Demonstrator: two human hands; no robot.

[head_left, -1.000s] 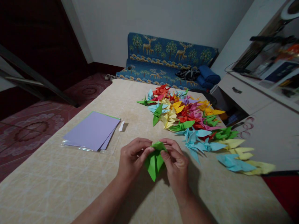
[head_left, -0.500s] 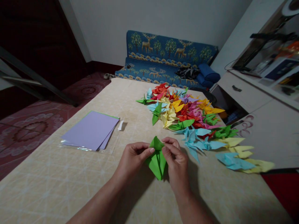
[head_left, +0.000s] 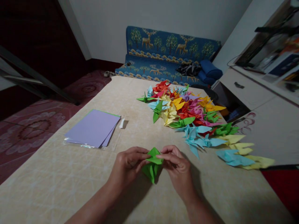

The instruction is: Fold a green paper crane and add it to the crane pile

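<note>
A partly folded sheet of green origami paper point(head_left: 152, 170) is held just above the near middle of the table. My left hand point(head_left: 127, 163) pinches its left side between thumb and fingers. On the other side, my right hand point(head_left: 176, 161) grips the right edge with its thumb and fingertips. The upper part of the paper bends across, and a pointed lower part with a centre crease hangs toward me. Beyond my right hand lies a pile of folded paper cranes point(head_left: 171, 115) in several colours. The fingertips cover some of the paper's edges.
A stack of purple paper point(head_left: 93, 127) in a clear sleeve lies left on the patterned tablecloth point(head_left: 58, 186), with a small white scrap point(head_left: 122, 123) beside it. Behind the table stands a blue sofa point(head_left: 149, 63). A white cabinet point(head_left: 275, 124) borders the right side.
The green paper's upper part has bent over toward me, and the paper sits slightly lower and further left. Both hands have shifted their grip along its edges.
</note>
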